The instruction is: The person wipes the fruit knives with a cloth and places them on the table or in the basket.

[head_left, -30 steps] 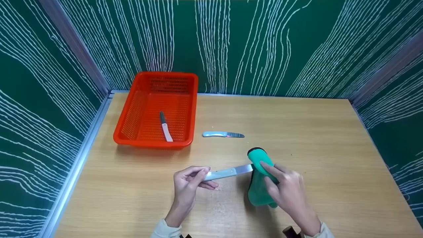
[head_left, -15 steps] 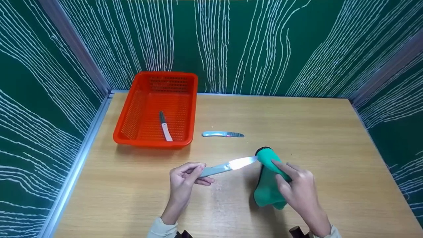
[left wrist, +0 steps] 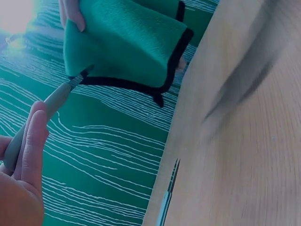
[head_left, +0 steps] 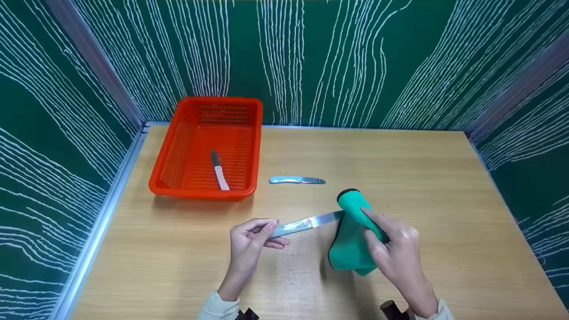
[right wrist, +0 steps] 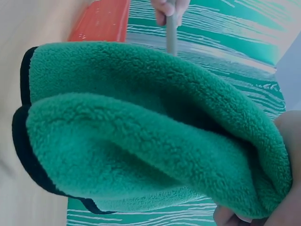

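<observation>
My left hand (head_left: pixel 250 242) pinches the pale blue handle of a knife (head_left: pixel 293 227) between thumb and fingers, the blade pointing right. A green cloth (head_left: pixel 355 240) with black edging hangs folded from my right hand (head_left: pixel 398 249), whose thumb and fingers grip its upper part. The blade's tip meets the cloth's left side, and the cloth covers or touches the end of it. In the left wrist view the blade lies against the cloth (left wrist: pixel 122 47). Fluffy folds of the cloth (right wrist: pixel 117 136) fill most of the right wrist view and hide the blade there.
A second knife (head_left: pixel 297 180) with a light blue handle lies on the wooden table (head_left: pixel 422 178) beyond the hands. At the back left stands a red perforated basket (head_left: pixel 158 184) holding a knife (head_left: pixel 220 173) with a pinkish-white handle. Green walls (head_left: pixel 249 53) with white lines enclose the table.
The cloth and right hand first shifted right toward the blade's tip, then came back left and slightly up, covering the tip again. The left hand keeps its grip, with the knife tilted a little more upward.
</observation>
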